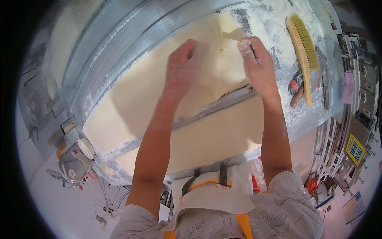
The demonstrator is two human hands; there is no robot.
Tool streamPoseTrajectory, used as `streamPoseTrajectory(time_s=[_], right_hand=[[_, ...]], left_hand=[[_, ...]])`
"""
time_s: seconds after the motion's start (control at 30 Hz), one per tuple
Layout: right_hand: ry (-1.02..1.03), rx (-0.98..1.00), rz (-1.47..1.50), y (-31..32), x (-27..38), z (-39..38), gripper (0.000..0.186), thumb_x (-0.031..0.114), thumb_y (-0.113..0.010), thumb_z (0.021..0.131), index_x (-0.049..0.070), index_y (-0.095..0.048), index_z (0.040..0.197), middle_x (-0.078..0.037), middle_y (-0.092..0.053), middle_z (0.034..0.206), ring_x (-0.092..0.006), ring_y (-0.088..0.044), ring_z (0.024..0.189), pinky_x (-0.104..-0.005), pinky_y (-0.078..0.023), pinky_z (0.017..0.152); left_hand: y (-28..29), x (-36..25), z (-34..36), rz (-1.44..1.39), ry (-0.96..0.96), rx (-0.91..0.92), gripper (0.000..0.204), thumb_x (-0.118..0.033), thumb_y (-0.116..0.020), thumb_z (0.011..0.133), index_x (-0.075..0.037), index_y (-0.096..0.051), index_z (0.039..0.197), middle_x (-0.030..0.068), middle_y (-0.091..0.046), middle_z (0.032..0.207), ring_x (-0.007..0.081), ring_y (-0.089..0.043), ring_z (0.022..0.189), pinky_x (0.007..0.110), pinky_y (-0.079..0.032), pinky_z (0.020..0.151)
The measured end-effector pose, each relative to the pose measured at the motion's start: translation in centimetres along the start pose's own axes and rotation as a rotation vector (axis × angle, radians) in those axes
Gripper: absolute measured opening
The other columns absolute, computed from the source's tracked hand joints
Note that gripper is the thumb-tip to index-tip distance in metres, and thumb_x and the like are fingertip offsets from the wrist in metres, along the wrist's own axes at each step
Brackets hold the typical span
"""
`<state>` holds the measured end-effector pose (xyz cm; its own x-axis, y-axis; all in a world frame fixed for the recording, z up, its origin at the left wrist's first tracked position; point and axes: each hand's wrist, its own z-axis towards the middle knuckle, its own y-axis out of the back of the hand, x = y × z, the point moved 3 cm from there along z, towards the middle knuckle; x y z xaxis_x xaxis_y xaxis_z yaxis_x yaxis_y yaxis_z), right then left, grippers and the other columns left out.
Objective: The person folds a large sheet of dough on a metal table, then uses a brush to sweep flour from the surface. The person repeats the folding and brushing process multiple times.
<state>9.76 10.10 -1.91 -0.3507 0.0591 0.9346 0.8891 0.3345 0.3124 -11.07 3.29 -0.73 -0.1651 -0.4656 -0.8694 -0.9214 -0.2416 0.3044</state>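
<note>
A wide pale dough sheet (139, 87) lies on a floured metal worktop, its right end doubled over in a thin flap. My right hand (258, 61) pinches the flap's edge between thumb and fingers. Over the sheet, to the left of the fold, my left hand (182, 67) is closed, slightly smeared by motion; what its fingers hold, if anything, is hidden. Nearer to me, a second long dough strip (223, 125) runs alongside, with a narrow floured gap between the two.
A wooden bench brush (301, 51) rests at the right on the floured worktop (274, 12), across dark-handled tools. A kitchen scale (74, 164) and a metal cup (68, 125) are at the left. A white rack (328, 151) stands beyond the right edge.
</note>
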Motion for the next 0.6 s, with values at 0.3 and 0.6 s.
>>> streamPoseTrajectory(time_s=[0.3,0.6], right_hand=[[0.072,-0.022,-0.147,1.5,-0.8,-1.4,0.02,0.021,-0.062,0.11,0.004,-0.065,0.12,-0.007,-0.056,0.078,-0.0144,-0.05,0.074,-0.0323,-0.047,0.071],[-0.003,0.08,0.026,1.2,0.6,-0.6,0.02,0.021,-0.064,0.11,0.002,-0.067,0.115,0.0,-0.055,0.08,-0.0082,-0.048,0.077,-0.0275,-0.044,0.07]], left_hand=[[3.8,3.4,-3.3,0.178,0.104,-0.172,0.02,-0.029,-0.07,0.107,-0.009,-0.072,0.11,-0.0022,-0.056,0.079,0.0075,-0.052,0.071,0.027,-0.044,0.064],[-1.0,-0.9,-4.0,0.609,-0.593,-0.162,0.044,-0.009,-0.084,0.084,-0.015,-0.068,0.125,0.0097,-0.059,0.126,0.0328,-0.053,0.121,0.046,-0.046,0.104]])
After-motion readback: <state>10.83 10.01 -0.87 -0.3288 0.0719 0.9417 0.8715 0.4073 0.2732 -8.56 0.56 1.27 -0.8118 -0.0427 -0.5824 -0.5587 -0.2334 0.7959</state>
